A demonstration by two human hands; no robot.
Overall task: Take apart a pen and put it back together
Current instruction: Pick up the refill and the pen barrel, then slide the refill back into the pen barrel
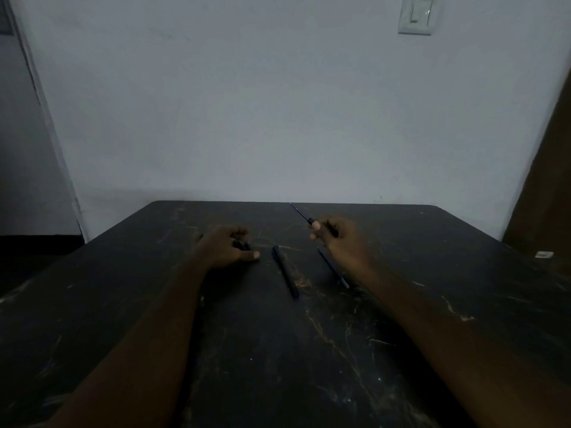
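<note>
Altogether 4 pen pieces can be counted, spread across a dark, scratched table (309, 350) set against a pale wall. 1 black pen barrel (285, 271) lies loose on the tabletop between the 2 hands, touching neither. The right hand (338, 240) is raised off the surface, its fingers pinched around 1 thin refill with a dark grip section (301, 214), the fine tip pointing up and away toward the wall. Just below that hand, 1 slim dark rod (333, 267) lies slanted on the table, partly hidden by the wrist. The left hand (227, 247) rests on the table, fingers curled around 1 small dark piece (241, 244); what it is cannot be told. 1 light switch (417, 14) sits high on the wall.
</note>
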